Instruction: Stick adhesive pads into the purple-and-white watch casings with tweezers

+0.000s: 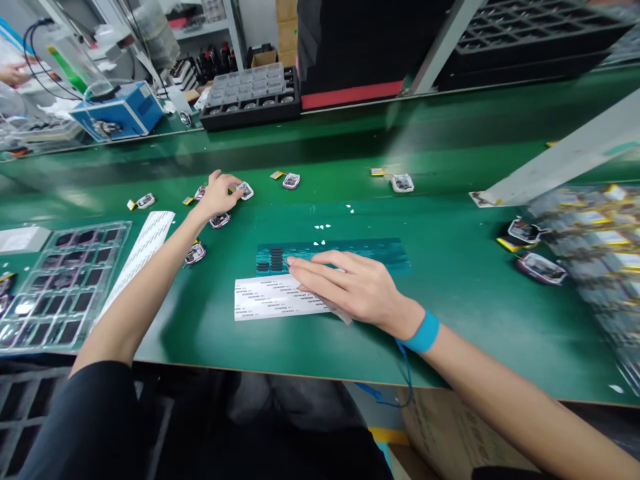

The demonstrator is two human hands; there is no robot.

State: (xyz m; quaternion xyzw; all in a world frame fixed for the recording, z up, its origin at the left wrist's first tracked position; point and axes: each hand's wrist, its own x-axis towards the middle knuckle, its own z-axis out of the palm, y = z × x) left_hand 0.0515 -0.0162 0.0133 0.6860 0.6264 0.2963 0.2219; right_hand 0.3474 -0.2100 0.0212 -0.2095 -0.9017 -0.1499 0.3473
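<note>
My left hand (223,193) reaches over the far green strip, its thumb and fingers closed at the edge of a small white-rimmed electronic housing (245,191). Beside and below it lie similar housings (219,220) with yellow-edged battery cells. My right hand (360,283), wearing a blue wrist strap (424,332), is pinched above a teal sheet (380,255) that carries black strips (277,259). What its fingers hold is mostly hidden; a thin translucent end shows below the palm. Partly beneath that hand lies a white printed liner sheet (265,301).
A clear compartment tray (70,280) and another printed sheet (150,243) lie at left. Small white pieces (323,227) dot the green table. More housings (541,267) and a blurred stack of battery units (610,247) are at right, near a slanted post (560,150). A blue box (123,110) stands behind.
</note>
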